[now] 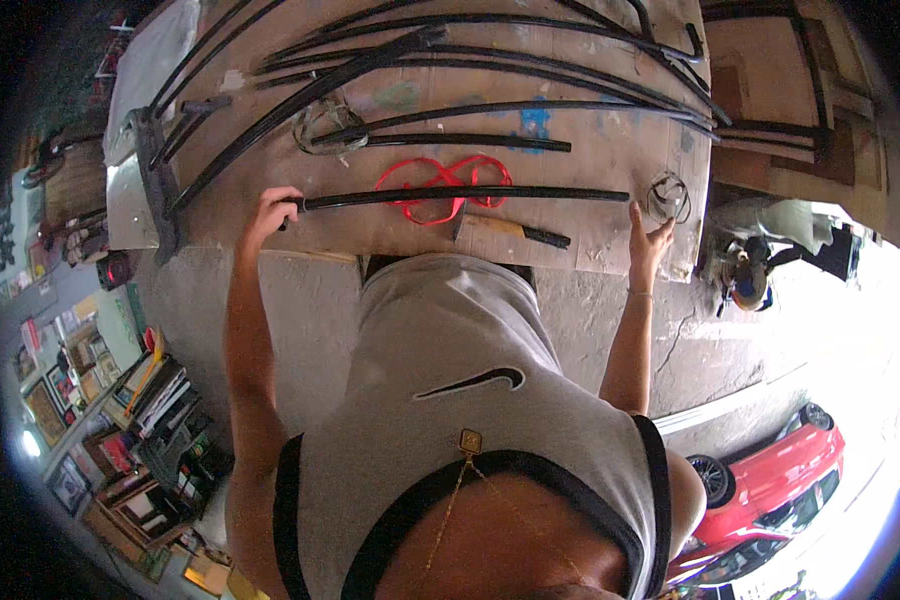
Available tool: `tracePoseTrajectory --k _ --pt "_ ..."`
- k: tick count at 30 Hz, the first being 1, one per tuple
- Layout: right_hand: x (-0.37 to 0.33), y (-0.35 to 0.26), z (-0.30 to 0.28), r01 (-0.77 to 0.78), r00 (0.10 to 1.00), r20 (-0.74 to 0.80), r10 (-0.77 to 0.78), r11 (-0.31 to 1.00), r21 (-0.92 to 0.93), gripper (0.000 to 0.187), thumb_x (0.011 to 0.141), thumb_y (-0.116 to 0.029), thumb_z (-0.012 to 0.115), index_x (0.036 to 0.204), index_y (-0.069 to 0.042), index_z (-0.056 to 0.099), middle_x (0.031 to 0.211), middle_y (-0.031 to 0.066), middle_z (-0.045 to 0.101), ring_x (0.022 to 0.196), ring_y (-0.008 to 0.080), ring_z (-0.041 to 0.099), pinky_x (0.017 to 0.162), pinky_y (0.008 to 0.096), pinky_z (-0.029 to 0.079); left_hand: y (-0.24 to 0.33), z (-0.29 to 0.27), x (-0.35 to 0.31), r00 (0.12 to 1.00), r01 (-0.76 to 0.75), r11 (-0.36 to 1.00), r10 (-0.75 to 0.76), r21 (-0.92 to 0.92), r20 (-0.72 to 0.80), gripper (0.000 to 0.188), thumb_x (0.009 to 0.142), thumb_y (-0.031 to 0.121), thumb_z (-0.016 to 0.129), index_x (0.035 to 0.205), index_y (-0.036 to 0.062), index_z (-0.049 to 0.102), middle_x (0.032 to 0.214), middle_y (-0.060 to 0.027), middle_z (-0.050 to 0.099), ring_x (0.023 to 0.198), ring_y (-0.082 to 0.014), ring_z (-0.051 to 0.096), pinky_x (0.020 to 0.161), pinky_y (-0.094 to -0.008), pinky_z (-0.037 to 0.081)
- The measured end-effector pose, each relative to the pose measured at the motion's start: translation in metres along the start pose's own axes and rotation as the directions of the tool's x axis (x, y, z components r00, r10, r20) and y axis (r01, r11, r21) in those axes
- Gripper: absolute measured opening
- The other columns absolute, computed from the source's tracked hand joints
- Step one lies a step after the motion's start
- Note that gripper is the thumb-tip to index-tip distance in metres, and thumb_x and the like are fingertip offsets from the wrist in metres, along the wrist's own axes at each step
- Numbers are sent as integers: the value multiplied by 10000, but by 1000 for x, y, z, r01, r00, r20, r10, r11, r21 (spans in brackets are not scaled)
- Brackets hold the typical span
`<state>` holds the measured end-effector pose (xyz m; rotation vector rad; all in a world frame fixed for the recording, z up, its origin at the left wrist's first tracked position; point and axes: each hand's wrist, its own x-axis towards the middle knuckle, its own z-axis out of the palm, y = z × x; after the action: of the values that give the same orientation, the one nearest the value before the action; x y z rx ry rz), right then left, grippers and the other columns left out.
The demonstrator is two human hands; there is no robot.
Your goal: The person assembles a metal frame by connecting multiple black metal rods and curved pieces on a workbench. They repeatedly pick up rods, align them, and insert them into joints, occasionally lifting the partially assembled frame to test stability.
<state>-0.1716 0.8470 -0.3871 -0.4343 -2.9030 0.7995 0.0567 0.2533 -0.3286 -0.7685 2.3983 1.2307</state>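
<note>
A straight black tube [470, 194] lies crosswise near the table's front edge. My left hand [276, 210] is closed around its left end. Beside the tube's right end, my right hand [651, 240] is held with its fingers apart and nothing visible in them. A loop of red strap [420, 212] lies tangled under the middle of the tube. Just in front is a hammer [495, 228] with a wooden handle and dark grip, its head partly hidden by the strap. A small coil of thin wire or clear strip [667, 197] sits beyond my right hand.
Several long bent black tubes [530, 70] cover the far part of the paint-stained table [240, 225]. Another loose coil [320, 140] lies among them. A dark bar [155, 180] stands along the left edge. A red car [780, 480] is parked behind at right.
</note>
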Motion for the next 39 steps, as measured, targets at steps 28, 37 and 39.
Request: tracePoseTrajectory --k 28,37,39 --pt "202 -58 80 -279 955 227 190 323 904 481 705 95 726 1117 139 483 911 179 624 725 247 648 568 327 585 86 78 100 933 -138 990 115 -43 -342 367 658 73 670 1024 49 663 872 -56 657 773 -134 603 659 -277 480" --pt "126 -57 62 -374 919 388 65 448 812 238 814 -101 702 947 66 595 843 112 648 648 192 646 547 310 552 5 61 75 810 -192 981 153 -10 -566 377 613 56 720 984 74 656 900 -79 619 827 -227 607 760 -340 479" --pt "86 -61 61 -381 894 448 -23 486 786 258 817 -125 698 960 46 568 812 105 638 683 230 667 582 303 551 -26 44 57 793 -62 992 115 109 -599 388 583 61 733 963 70 651 886 -77 606 834 -261 600 769 -370 475"
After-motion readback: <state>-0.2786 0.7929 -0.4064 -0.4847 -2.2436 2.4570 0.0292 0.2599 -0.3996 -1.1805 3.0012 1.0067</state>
